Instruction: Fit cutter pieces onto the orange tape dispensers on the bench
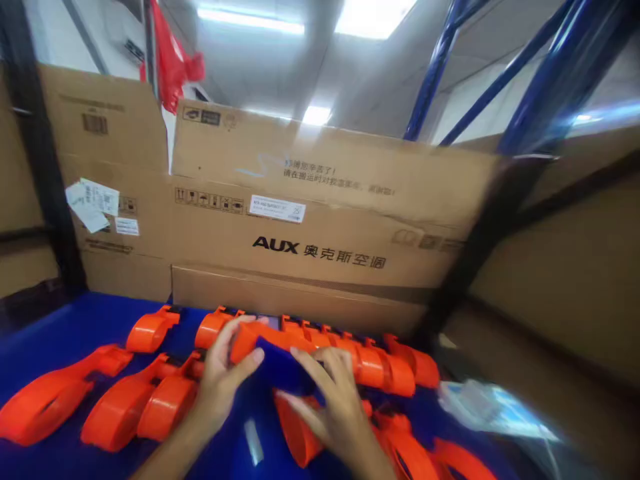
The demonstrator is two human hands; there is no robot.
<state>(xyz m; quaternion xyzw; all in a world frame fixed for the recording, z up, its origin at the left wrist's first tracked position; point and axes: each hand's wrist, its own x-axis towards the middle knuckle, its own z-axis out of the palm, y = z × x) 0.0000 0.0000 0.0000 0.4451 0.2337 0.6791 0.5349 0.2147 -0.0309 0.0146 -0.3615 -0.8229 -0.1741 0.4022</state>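
Note:
My left hand is closed on the left end of a looped orange band, its thumb pointing right along the near edge. My right hand grips the other end of that band, with its index fingertip against the orange and its thumb lower down. Dark blue shows through the loop between the hands. Just below my right hand lies another orange band, partly covered by the fingers. The hands are somewhat blurred.
Several orange bands with dark clips, such as one at left, lie on the blue tabletop. A small clear strip lies in front. A cardboard sheet stands behind, between dark posts. A pale plastic packet sits at right.

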